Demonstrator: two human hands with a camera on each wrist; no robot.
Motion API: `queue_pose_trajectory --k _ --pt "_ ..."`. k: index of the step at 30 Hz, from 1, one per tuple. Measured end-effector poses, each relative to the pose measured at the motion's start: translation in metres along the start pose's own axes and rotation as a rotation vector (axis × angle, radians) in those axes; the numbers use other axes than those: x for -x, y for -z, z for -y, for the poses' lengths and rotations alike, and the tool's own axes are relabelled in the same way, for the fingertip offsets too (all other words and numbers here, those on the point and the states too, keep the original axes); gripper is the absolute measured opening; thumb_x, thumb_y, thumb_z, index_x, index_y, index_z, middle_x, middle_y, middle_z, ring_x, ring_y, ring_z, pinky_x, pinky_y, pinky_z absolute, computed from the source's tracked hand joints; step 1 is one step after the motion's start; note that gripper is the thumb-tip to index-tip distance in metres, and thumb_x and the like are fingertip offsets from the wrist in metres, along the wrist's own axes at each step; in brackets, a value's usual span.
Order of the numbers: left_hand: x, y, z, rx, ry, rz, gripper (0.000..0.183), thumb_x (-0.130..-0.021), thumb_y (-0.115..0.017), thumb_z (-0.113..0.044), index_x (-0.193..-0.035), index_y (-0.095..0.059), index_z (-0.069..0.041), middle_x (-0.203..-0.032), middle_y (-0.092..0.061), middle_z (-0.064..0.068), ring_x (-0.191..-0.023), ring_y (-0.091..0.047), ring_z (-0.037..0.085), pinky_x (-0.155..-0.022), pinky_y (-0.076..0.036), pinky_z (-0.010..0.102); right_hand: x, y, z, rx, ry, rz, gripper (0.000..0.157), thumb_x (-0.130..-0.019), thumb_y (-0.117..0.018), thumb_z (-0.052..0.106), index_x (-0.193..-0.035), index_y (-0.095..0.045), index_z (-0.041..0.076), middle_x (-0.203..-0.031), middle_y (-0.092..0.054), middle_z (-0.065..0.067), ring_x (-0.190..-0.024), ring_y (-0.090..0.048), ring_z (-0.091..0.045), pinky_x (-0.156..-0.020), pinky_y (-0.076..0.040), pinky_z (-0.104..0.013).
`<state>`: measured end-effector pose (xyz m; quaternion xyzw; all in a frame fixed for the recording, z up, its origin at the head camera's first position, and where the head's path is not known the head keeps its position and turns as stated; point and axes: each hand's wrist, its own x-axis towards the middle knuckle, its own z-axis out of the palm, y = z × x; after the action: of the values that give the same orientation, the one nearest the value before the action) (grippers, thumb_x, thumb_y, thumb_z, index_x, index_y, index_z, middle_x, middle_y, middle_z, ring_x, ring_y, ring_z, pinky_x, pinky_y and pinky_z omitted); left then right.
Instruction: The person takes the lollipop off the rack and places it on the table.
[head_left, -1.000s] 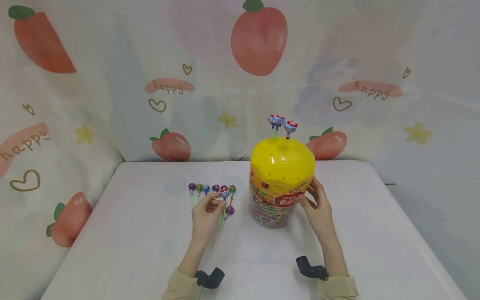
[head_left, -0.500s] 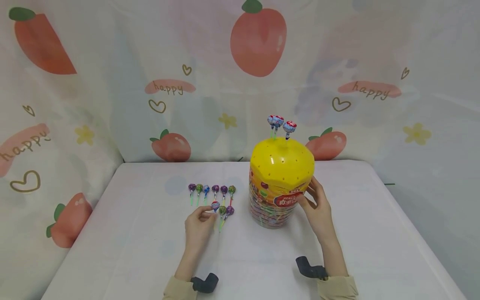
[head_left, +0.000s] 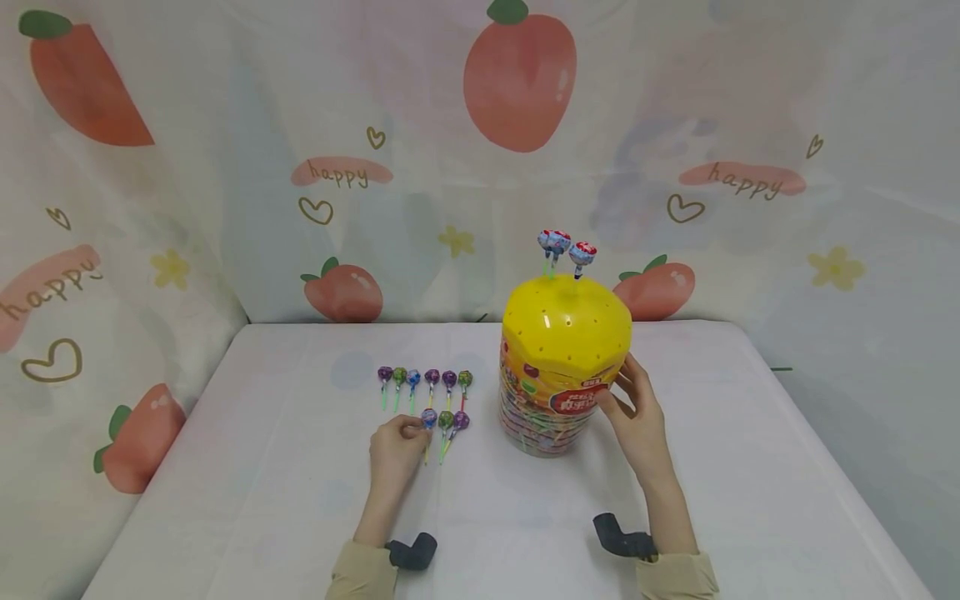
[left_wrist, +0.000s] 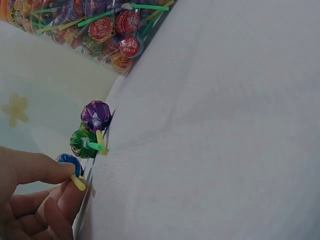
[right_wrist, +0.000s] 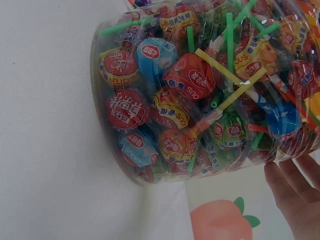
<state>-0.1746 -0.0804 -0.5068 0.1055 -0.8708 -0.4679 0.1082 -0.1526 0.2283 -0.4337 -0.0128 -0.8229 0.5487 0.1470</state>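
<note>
My left hand (head_left: 395,450) pinches a blue lollipop (head_left: 428,418) between thumb and finger, at the left end of the front row. In the left wrist view the yellow stick (left_wrist: 78,182) of this lollipop pokes out below the thumb. Just right of it lie a green lollipop (head_left: 446,420) and a purple lollipop (head_left: 461,421), their sticks close together. My right hand (head_left: 639,421) holds the right side of a clear candy tub (head_left: 536,425), thumb toward the front and fingers round the side. The tub has a yellow lid (head_left: 555,329) with small holes.
Behind the front row, a back row of several lollipops (head_left: 413,379) lies heads away from me. A cluster of lollipops (head_left: 582,253) stands upright in the lid. Many wrapped lollipops fill the tub. A printed curtain (head_left: 420,125) hangs behind the white table (head_left: 262,433).
My left hand has moved from the back row down and left with the blue lollipop, which now lies beside the green one. The right hand and tub have stayed put.
</note>
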Motion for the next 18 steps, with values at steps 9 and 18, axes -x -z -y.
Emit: queue_pose_trajectory --k 9,18 --pt "-0.0035 -0.0002 -0.0005 -0.053 0.034 0.051 0.016 -0.076 -0.074 -0.012 -0.088 -0.073 -0.001 -0.063 -0.067 0.005 -0.053 -0.054 0.012 -0.053 -0.04 0.025 -0.0013 -0.001 -0.0002 0.032 -0.01 -0.003 0.066 -0.096 -0.058 0.022 -0.153 -0.024 0.021 -0.151 -0.037 -0.007 -0.138 -0.039 -0.027 -0.109 -0.041 -0.038" --pt "-0.0007 -0.0004 -0.0004 -0.072 0.04 0.056 0.019 -0.077 -0.074 -0.014 -0.091 -0.072 -0.002 -0.065 -0.067 0.004 -0.052 -0.053 0.012 -0.052 -0.039 0.024 -0.0014 -0.0008 -0.0008 0.039 -0.02 -0.009 0.067 -0.096 -0.058 0.023 -0.153 -0.023 0.022 -0.152 -0.037 -0.007 -0.138 -0.039 -0.026 -0.1 -0.039 -0.013"
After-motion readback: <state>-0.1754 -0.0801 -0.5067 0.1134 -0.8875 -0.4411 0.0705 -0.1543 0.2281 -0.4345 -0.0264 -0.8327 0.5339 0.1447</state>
